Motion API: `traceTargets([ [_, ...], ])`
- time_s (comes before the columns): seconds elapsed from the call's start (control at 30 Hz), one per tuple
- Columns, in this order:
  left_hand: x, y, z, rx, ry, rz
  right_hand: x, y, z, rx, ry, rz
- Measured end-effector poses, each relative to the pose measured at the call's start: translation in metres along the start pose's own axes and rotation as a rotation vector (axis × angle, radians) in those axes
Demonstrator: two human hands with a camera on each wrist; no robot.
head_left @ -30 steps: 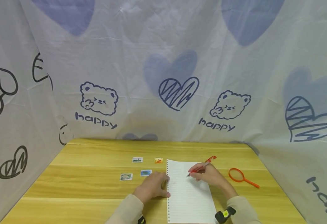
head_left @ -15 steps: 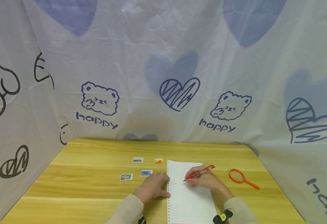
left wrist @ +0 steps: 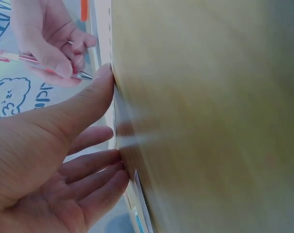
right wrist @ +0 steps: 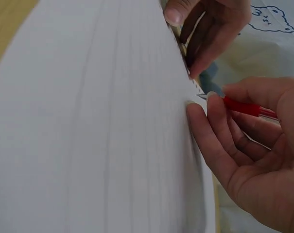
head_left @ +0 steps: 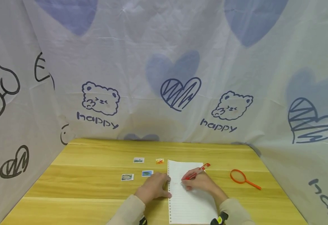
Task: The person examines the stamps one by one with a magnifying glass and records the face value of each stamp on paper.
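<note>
A lined sheet of white paper (head_left: 190,206) with punched holes down its left side lies on the wooden table. My right hand (head_left: 198,181) pinches a red pen (head_left: 204,167), its tip down at the paper beside a short line of faint red writing (head_left: 176,183). In the right wrist view the pen's red grip (right wrist: 241,107) sits between thumb and fingers. My left hand (head_left: 154,187) rests at the paper's holed edge, thumb and fingertips pressing there; in the left wrist view its fingers (left wrist: 95,167) are extended and spread, curled round nothing.
Left of the paper lie several stamps: a green-grey one (head_left: 138,160), an orange one (head_left: 159,161), a blue one (head_left: 147,173) and a brownish one (head_left: 127,177). A red-rimmed magnifying glass (head_left: 245,179) lies to the right. A printed cloth (head_left: 141,62) hangs behind the table (head_left: 76,175).
My right hand has come down and left with the pen, from above the paper to the line of writing, which has grown longer. The left hand stays at the edge.
</note>
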State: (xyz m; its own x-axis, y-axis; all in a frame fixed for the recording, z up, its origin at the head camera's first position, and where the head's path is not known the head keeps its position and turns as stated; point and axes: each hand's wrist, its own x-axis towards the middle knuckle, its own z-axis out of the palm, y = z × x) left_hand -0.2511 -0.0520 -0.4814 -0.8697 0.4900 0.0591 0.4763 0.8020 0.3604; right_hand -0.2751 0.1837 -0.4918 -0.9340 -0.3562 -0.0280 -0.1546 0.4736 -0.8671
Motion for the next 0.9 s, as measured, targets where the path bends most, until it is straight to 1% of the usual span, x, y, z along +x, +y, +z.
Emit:
traceTargets([
  [0.17,-0.0005,0.0006,0.0013,-0.006,-0.006,-0.011,0.0032,0.0012,0.0067,-0.006,0.052,0.023],
  [0.33,-0.0009,0.0012,0.0001,-0.010,-0.008,-0.011,0.0046,0.0002,0.0091,-0.050,0.090,0.037],
  [0.53,-0.0008,0.0011,-0.0002,-0.005,-0.004,-0.010,0.0052,-0.0005,0.0098,-0.061,0.103,0.032],
  [0.73,-0.0006,0.0006,0.0003,-0.007,-0.002,-0.009,0.0048,0.0004,0.0103,-0.074,0.084,0.017],
  [0.9,-0.0007,0.0005,0.0007,0.001,0.002,-0.004,0.0049,0.0008,0.0104,-0.079,0.091,0.015],
])
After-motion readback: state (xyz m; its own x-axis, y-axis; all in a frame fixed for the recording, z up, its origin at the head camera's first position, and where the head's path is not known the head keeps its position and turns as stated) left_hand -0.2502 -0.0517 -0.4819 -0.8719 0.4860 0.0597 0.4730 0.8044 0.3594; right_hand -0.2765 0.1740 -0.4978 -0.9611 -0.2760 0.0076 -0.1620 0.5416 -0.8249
